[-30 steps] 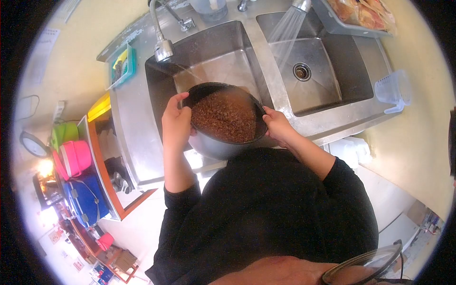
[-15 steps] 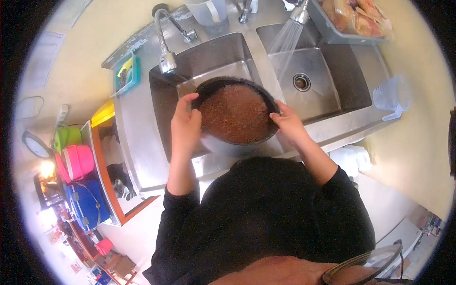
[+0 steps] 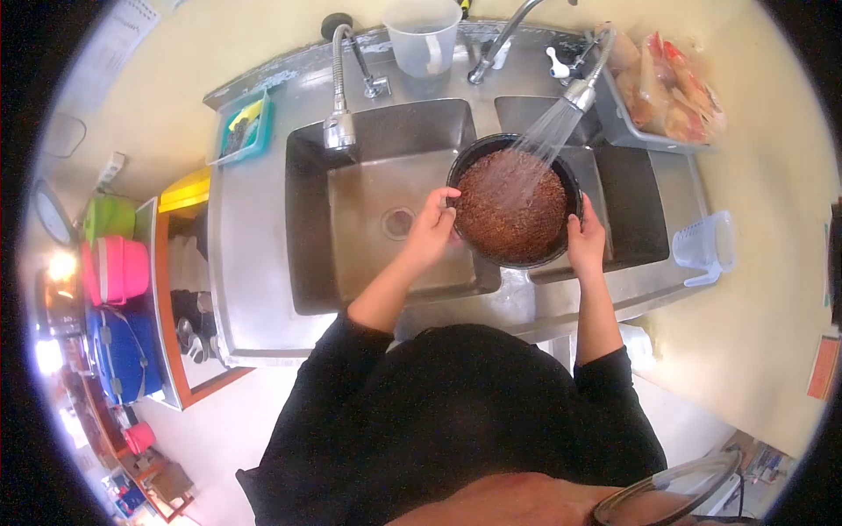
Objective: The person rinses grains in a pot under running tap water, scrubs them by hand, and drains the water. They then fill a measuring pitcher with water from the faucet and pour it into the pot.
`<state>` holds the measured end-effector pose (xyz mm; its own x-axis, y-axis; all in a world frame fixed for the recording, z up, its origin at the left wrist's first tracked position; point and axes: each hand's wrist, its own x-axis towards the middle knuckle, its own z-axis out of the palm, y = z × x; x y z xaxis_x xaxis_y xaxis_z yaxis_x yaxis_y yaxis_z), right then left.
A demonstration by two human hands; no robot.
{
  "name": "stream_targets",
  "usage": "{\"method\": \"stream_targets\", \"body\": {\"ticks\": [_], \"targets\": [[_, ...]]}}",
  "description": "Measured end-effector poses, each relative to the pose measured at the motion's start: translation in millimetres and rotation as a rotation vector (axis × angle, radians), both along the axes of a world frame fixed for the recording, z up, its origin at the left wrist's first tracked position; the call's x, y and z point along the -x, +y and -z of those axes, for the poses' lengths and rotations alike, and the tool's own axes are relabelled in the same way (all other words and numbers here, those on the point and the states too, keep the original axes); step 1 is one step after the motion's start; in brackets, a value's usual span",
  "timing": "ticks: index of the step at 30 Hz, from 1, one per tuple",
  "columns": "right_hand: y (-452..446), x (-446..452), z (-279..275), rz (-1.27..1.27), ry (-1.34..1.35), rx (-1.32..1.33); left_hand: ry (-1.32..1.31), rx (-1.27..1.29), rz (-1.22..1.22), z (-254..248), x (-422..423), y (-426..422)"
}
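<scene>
Between my hands is a round black bowl full of small reddish-brown grains or beans, too fine to name. My left hand grips its left rim, thumb and fingers closed. On the right rim my right hand is closed too, thumb on top. The bowl hangs over the divider and the right basin. Water from the right spray faucet falls onto the grains at the bowl's upper right.
The left basin lies under a second spray faucet. A clear pitcher stands behind. A grey tub holds bagged meat-like items. At the right edge is a plastic measuring jug; at the left, a teal tray.
Both hands have carried the bowl rightward, from over the left basin to beneath the running spray. Water now lands on the grains. The view has shifted a little.
</scene>
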<state>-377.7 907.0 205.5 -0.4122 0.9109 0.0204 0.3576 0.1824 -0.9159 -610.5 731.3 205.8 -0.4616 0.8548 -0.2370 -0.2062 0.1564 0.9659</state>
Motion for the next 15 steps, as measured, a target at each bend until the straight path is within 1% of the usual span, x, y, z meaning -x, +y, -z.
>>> {"method": "stream_targets", "body": {"ticks": [1,3,4,6,7,8,9,12,15], "targets": [[-3.8,3.4,-7.1,0.000,0.018,0.001,-0.037,0.041,-0.003,-11.1,1.6,-2.6],[-7.2,10.7,-14.7,0.005,0.059,-0.002,0.146,0.015,-0.183,-30.3,12.8,-11.4],[5.1,3.4,10.8,-0.027,0.079,-0.026,0.241,-0.003,-0.271,-39.6,22.5,-16.5],[7.8,4.7,10.5,-0.014,0.109,0.039,0.500,-0.189,-0.603,-55.1,63.7,-28.3],[8.7,5.2,10.5,-0.009,0.122,0.070,0.551,-0.218,-0.701,-64.1,87.5,-34.3],[11.8,2.3,13.3,-0.019,0.052,0.029,0.565,-0.217,-0.744,-58.9,119.6,-39.5],[13.6,1.2,13.8,-0.020,0.046,0.020,0.579,-0.218,-0.789,-50.0,151.6,-40.9],[18.5,-0.4,14.2,-0.017,0.035,-0.025,1.209,0.047,-0.570,-24.0,220.5,-25.6],[22.2,-1.6,10.0,-0.015,0.005,0.019,1.369,0.001,-0.091,-15.3,248.1,-2.6]]}}
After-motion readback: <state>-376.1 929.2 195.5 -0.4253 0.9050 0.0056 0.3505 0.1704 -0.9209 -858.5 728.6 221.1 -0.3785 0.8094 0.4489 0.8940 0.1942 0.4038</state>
